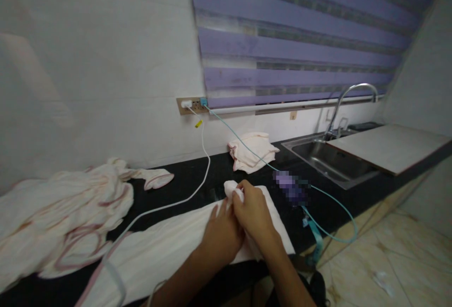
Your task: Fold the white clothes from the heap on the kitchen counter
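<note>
My two hands: left [221, 236], right [252, 210]. Three cloth lots: flat one [158, 250] under my hands, crumpled heap [60, 217], folded pile [252, 151]. Two cables: white [203, 151], teal [243, 142]. One sink [332, 158], one tap [348, 97].

sink [328, 158], faucet [348, 97], folded cloth [252, 151], white cable [197, 165]

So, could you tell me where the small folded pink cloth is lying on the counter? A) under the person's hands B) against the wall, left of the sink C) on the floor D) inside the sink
B: the folded pink cloth lies on the black counter by the wall, left of the sink, apart from both hands, with a teal cable running across it.
</note>
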Motion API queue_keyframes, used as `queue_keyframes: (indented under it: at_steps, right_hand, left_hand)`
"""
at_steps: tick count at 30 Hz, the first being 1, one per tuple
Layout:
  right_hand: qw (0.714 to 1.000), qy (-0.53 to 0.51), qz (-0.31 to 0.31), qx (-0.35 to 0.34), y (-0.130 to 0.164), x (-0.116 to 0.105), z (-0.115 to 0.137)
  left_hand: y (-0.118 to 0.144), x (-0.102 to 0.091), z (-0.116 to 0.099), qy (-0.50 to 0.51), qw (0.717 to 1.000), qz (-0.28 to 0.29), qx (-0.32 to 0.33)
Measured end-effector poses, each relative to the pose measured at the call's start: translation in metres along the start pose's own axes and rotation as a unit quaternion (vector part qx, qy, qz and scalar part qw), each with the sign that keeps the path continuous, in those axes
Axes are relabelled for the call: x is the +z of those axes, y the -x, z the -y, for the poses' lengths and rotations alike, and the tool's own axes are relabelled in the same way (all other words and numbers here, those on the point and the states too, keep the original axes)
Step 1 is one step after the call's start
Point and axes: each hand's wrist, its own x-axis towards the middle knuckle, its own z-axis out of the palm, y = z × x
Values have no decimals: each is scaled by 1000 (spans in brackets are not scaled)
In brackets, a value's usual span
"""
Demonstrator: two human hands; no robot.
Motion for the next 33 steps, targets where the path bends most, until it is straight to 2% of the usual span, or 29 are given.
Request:
queue_keyframes:
  at_steps: [3,7,11,15,18,22,24,27,30,33]
  right_hand:
    - [999,41,18,11,2,3,3]
    - [994,80,68,10,8,26,16]
    - [986,107,124,25,17,55,20]
    - [987,73,146,6,25,67,11]
    - [990,35,135,-27,32,65,3]
    - [989,39,126,-68,38,56,-1]
    - [989,64,107,-83,39,50,-3]
    - [990,102,63,-71,34,36,-15]
    - [990,139,17,-35,26,17,-38]
    - [982,188,-26,20,22,-4,-70]
  left_hand:
    - [26,-1,30,-35,996,40,-68]
    - [46,16,56,-35,997,49,-51]
    - [45,21,62,-44,993,95,-45]
    - [39,5,63,-46,988,126,-71]
    - [36,-11,72,-55,989,96,-94]
    - [24,-28,83,-52,994,14,-97]
    - [14,-32,78,-16,997,-19,-69]
    - [-2,-31,56,52,998,-34,-21]
    - [-15,-25,24,98,995,-27,18]
    - [-22,-14,-1,100,993,-8,61]
